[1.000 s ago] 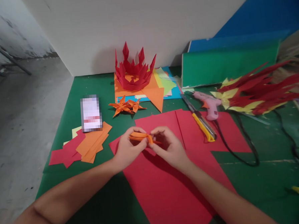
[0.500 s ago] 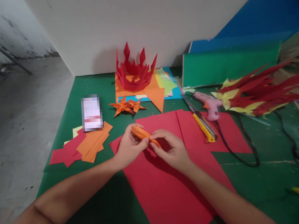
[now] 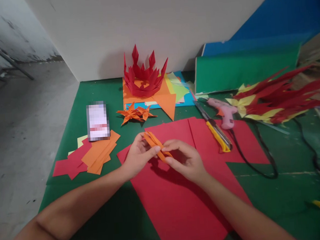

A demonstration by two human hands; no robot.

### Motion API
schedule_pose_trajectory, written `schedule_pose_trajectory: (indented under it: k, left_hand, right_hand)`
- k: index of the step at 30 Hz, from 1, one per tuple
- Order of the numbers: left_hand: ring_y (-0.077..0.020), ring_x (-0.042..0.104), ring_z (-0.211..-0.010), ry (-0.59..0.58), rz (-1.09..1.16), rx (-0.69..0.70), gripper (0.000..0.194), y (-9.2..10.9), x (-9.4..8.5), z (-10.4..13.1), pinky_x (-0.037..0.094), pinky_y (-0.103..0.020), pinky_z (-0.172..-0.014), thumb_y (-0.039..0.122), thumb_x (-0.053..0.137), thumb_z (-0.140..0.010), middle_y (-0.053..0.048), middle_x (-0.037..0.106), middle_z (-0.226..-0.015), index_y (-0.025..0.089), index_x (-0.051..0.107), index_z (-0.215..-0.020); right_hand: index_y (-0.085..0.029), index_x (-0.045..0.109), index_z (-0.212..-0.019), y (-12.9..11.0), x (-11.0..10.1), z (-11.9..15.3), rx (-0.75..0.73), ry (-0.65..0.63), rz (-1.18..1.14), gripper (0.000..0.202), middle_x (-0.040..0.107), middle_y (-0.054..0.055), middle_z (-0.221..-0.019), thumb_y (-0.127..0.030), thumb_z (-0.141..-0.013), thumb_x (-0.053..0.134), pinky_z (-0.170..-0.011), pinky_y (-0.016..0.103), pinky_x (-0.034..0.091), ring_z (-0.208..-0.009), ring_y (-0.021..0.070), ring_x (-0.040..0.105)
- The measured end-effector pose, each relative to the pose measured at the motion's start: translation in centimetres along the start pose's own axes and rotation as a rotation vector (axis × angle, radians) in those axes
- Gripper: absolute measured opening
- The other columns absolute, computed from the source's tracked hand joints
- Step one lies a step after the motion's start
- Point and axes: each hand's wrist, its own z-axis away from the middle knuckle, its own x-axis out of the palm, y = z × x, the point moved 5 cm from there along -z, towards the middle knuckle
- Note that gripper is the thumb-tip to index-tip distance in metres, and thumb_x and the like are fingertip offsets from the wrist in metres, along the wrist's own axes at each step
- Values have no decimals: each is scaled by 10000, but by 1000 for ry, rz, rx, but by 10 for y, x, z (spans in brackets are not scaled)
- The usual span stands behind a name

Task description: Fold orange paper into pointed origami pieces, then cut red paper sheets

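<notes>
Between my two hands is a folded strip of orange paper, held slantwise above red sheets. My left hand grips its upper left end, thumb pressed along the top. The fingers of my right hand pinch the lower right end. Below lie the large red sheets, partly shaded by my hands. Just beyond my hands sit orange paper flowers with pointed petals. Farther back a red folded-paper crown stands on a stack of coloured paper.
Cut red and orange paper pieces lie at left below a blurred phone. A yellow utility knife and a pink glue gun with a black cord lie right. Red and yellow paper streamers spread beyond them on the green table.
The orange folded paper has turned to a steeper slant in my hands, showing more of its face. My fingers have shifted slightly; the things on the table stay put.
</notes>
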Motion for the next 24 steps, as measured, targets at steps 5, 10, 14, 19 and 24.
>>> schedule_pose_trajectory:
  k: [5,10,14,19,24]
  left_hand:
    - [-106,612,-761,31,-65,68,464,0,-3,1,478,-236,-717,301,778,-685,21,606,-816,207,442,-990]
    - [-104,615,-748,58,-176,149,430,2,-3,6,471,-237,-708,228,729,-728,29,610,-815,226,415,-1021]
    - [-105,615,-741,40,-161,134,423,1,-2,5,475,-241,-705,239,720,-731,24,618,-818,225,410,-1017]
    - [-106,617,-728,53,-109,127,442,-1,-2,3,477,-242,-691,280,730,-720,23,619,-805,219,393,-999]
    - [-93,611,-691,130,-157,189,434,4,-3,8,469,-224,-664,260,735,-706,37,612,-782,221,390,-967]
  right_hand:
    - [-237,628,-774,16,2,-2,243,55,-220,255,635,26,-751,-487,-822,606,-669,305,507,-714,164,609]
    - [-210,595,-720,27,12,-1,437,-18,-250,279,548,-32,-601,-469,-743,693,-519,241,428,-525,103,496]
    - [-197,584,-698,26,14,0,459,-57,-239,270,534,-36,-585,-444,-766,668,-525,242,417,-521,97,484]
    - [-196,583,-724,26,16,-1,445,-45,-254,239,537,-39,-608,-412,-749,682,-519,236,412,-515,87,474]
    - [-193,582,-718,28,19,0,495,-70,-318,261,548,-35,-619,-426,-732,699,-530,237,420,-522,84,487]
